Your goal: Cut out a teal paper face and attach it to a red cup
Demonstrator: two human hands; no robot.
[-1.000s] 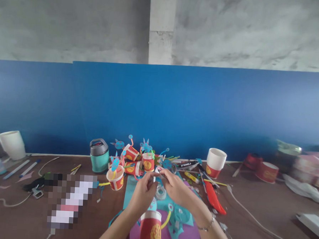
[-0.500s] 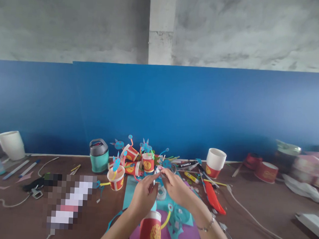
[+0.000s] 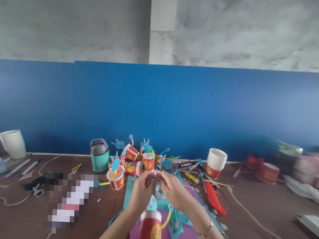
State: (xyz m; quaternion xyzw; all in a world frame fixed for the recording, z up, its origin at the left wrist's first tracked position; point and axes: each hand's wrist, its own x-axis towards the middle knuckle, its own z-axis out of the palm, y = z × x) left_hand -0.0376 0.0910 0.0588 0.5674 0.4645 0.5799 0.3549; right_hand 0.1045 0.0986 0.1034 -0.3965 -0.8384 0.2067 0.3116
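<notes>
My left hand [image 3: 143, 190] and my right hand [image 3: 172, 190] meet fingertip to fingertip over the middle of the work area, both with pinched fingers. A tiny pink-and-white piece [image 3: 156, 173] shows at their tips; its kind is too small to tell. Below them, a red paper cup [image 3: 151, 228] with a white rim stands close to me. It bears a blue paper face [image 3: 152, 204] and a yellow bent straw [image 3: 167, 219] with a paper disc at its end. Between my wrists a roll of clear tape [image 3: 160, 193] lies on blue paper [image 3: 130, 187].
Several decorated cups, one of them upright [image 3: 116, 178], crowd behind my hands. A teal jar [image 3: 100, 155] is at the left, a white-and-red cup stack [image 3: 216, 163] at the right. Near it lie a yellow cutter [image 3: 191, 177] and a red object [image 3: 214, 198]. A blue partition [image 3: 160, 112] closes the back.
My fingertips have drawn closer together and sunk slightly, covering the white strip seen between them before. More of the blue face on the near cup now shows.
</notes>
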